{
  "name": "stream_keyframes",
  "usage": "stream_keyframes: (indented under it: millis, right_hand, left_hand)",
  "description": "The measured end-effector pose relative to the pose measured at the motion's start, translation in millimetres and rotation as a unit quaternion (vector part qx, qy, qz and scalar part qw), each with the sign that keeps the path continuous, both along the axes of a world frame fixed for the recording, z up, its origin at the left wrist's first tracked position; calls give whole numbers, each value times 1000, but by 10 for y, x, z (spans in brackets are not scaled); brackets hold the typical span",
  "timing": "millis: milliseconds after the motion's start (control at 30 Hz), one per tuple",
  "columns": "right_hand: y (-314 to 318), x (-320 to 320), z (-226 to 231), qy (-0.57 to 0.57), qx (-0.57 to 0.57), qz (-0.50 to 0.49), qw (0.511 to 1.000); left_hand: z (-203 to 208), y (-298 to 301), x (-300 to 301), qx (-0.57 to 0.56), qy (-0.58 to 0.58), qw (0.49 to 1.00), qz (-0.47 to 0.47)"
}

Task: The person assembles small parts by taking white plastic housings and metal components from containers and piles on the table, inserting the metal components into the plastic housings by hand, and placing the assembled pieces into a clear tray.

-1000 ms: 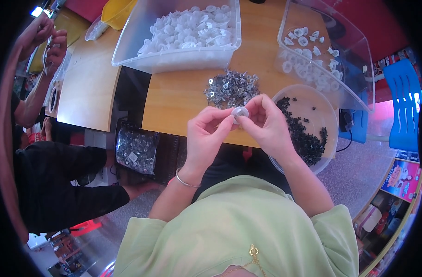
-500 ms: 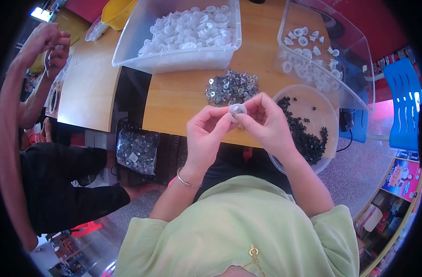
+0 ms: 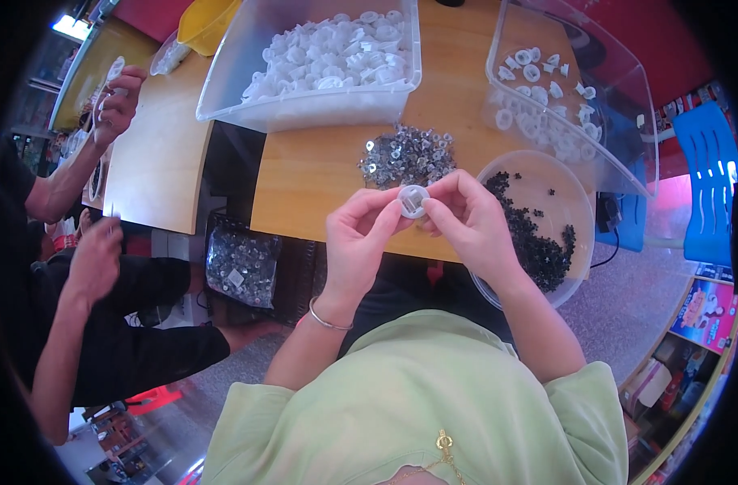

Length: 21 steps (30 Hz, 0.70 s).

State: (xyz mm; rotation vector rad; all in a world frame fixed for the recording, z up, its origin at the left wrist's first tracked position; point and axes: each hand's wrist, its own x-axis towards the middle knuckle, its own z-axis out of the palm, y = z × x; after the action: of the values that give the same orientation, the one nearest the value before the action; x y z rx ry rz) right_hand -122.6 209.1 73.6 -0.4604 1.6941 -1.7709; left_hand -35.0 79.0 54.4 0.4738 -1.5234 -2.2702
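Between both hands, over the table's front edge, I hold a small round white plastic part [image 3: 413, 200] with a grey metal-looking piece at its middle. My left hand [image 3: 367, 220] pinches its left rim between thumb and fingers. The right rim sits in the pinch of my right hand [image 3: 466, 217]. Just beyond my fingers lies a heap of small shiny metal pieces [image 3: 408, 153]. To the right of my right hand, a round clear tub [image 3: 575, 194] holds many small black parts [image 3: 539, 250].
A big translucent bin [image 3: 304, 113] full of white plastic parts stands at the back. At the back right a clear box [image 3: 628, 153] holds more white parts. On the left a co-worker's hand [image 3: 117, 105] holds a white piece. A bag of metal pieces [image 3: 241, 265] sits below the table.
The white part in my fingers has tipped, so its face with the grey piece shows more plainly. The co-worker's hands have moved apart, one raised with a white piece, one lowered.
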Motion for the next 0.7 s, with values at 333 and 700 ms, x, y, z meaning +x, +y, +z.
stream_keyframes:
  millis: [333, 700]
  right_hand:
    - [16, -36, -4, -1, 11, -3, 1000]
    - [-37, -37, -36, 136, 82, -32, 987]
  left_hand:
    - [-4, -2, -5, -39, 18, 999, -14]
    - [-59, -27, -67, -215, 26, 976, 18]
